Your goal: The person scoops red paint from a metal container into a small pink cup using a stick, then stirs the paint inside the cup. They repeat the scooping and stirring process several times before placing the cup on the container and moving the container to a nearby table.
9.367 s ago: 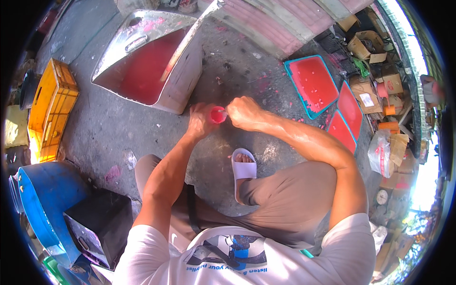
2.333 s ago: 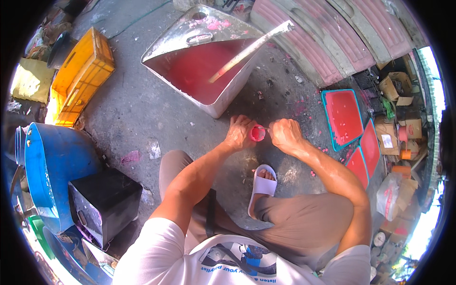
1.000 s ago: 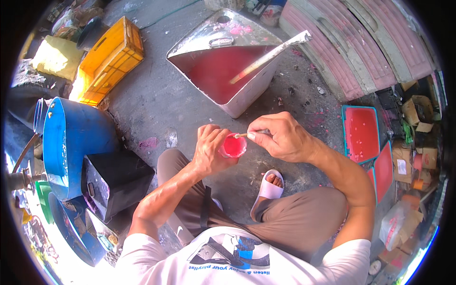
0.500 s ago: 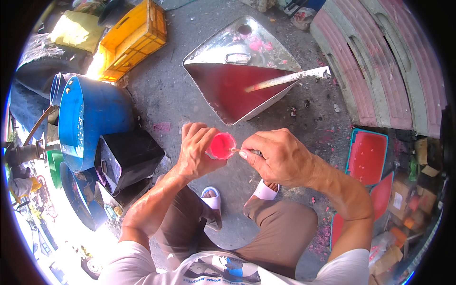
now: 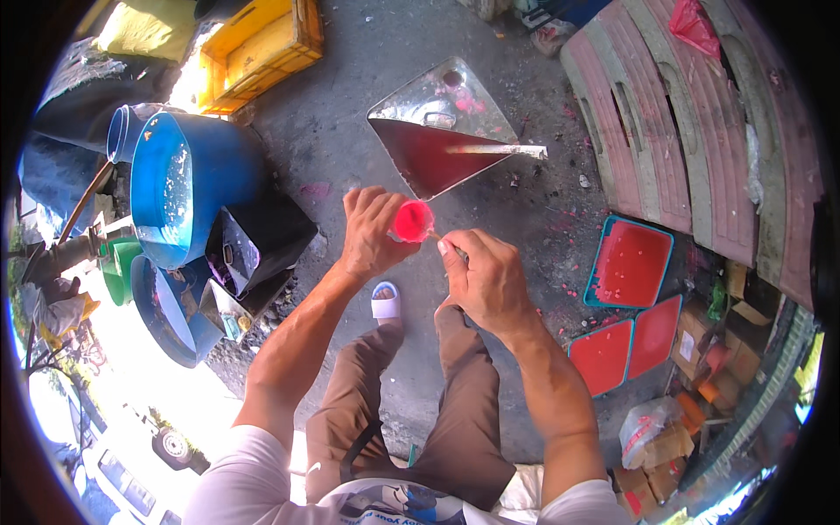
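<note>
My left hand (image 5: 372, 241) is closed around a small cup (image 5: 412, 221), bright pink inside, its mouth facing up toward me. My right hand (image 5: 486, 278) pinches a thin wooden stick (image 5: 436, 235), whose end meets the cup's lower right rim. Most of the stick is hidden by my fingers. Just beyond the hands, a square metal can (image 5: 490, 103) stands on the floor, cut open at the top and coated red inside. A pale, flat stirring stick (image 5: 525, 151) leans out of it to the right.
Right of me lie red-filled trays (image 5: 634, 264) beside cardboard boxes (image 5: 691, 337). Ribbed pinkish panels (image 5: 643, 149) fill the far right. On the left are a blue drum (image 5: 197, 184), a black container (image 5: 267, 249) and a yellow crate (image 5: 271, 52).
My legs have straightened and the whole view has shifted, so the metal can looks smaller and the trays show more fully. Both hands keep hold of the cup and stick.
</note>
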A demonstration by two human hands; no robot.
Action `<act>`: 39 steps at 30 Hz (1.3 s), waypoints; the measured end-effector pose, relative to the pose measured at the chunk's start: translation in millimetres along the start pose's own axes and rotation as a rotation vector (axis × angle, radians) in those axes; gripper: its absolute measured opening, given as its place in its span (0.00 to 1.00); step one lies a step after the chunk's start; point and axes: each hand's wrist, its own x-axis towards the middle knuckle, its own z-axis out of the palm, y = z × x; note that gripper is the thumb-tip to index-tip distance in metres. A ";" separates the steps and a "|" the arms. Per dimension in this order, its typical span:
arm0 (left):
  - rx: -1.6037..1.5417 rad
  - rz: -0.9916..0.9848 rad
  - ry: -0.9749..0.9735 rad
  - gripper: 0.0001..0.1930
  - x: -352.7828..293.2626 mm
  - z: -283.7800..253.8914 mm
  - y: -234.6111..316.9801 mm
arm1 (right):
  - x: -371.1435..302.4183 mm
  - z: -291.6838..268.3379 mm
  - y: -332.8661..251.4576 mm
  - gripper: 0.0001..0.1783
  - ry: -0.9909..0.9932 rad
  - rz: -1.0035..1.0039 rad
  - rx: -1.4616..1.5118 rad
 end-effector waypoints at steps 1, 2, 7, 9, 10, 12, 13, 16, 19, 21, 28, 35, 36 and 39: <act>0.002 -0.015 -0.012 0.36 4.9 -7.6 4.8 | 0.9 -4.1 -8.2 0.07 -0.001 0.085 0.094; 0.001 -0.008 -0.028 0.35 9.4 -14.1 9.0 | 2.2 -7.6 -15.9 0.07 0.005 0.175 0.190; 0.067 -0.015 -0.057 0.35 22.8 -32.6 14.2 | 26.0 -20.0 -29.1 0.10 0.070 0.080 0.076; 0.061 -0.019 -0.057 0.35 24.6 -32.1 7.9 | 29.8 -20.5 -30.4 0.09 0.002 0.255 0.227; 0.059 -0.020 -0.054 0.35 25.6 -30.5 2.7 | 31.6 -18.8 -29.6 0.08 0.039 0.309 0.262; 0.048 -0.032 -0.066 0.35 25.7 -26.2 -9.2 | 32.1 -11.9 -27.9 0.07 0.086 0.351 0.275; 0.037 -0.031 -0.074 0.35 25.6 -23.3 -15.9 | 29.1 -7.5 -27.6 0.07 0.060 0.372 0.224; 0.004 0.003 -0.080 0.35 31.3 -13.4 -39.7 | 32.7 11.7 -20.1 0.07 0.016 0.430 0.254; -0.043 0.014 -0.111 0.36 31.2 -11.6 -56.8 | 36.1 28.2 -20.5 0.08 0.176 0.450 0.204; -0.073 0.025 -0.123 0.37 30.8 -12.2 -65.1 | 40.9 32.5 -25.2 0.12 0.115 0.471 0.137; -0.074 0.034 -0.194 0.39 31.3 -20.3 -86.2 | 51.3 20.0 -74.4 0.08 0.182 0.341 -0.073; -0.106 0.011 -0.210 0.39 37.2 -19.7 -99.8 | 65.2 39.1 -64.0 0.07 0.143 0.473 0.144; -0.104 0.020 -0.189 0.39 38.5 -18.2 -100.2 | 68.0 43.2 -57.5 0.07 0.121 0.379 0.042; -0.123 0.031 -0.175 0.40 38.2 -12.9 -96.6 | 68.0 52.8 -47.9 0.07 0.060 0.332 -0.019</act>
